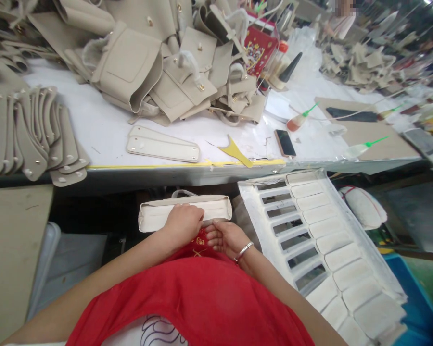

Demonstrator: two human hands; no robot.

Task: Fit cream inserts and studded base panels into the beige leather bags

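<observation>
A beige handbag [151, 216] is held in front of my red apron, its long white rectangular face turned up toward me. Part of a pale handle loop [182, 193] shows behind its far edge. My left hand [184, 223] is closed over the near edge, the fingers reaching onto the white face. Along the same edge, just to the right, my right hand [225, 236] has its thumb and curled fingers pinched at the rim. The fingertips of both hands are partly hidden, and the handbag's lower part is out of sight.
Beyond lies a white-topped table [108, 139] with piled beige bags [130, 67], stacked straps [39, 134], flat strap pieces [162, 144], a yellow tool [236, 151], a phone [285, 143] and a green-tipped bottle [299, 120]. A slotted white rack [299, 226] stands right, near a blue bin [411, 288].
</observation>
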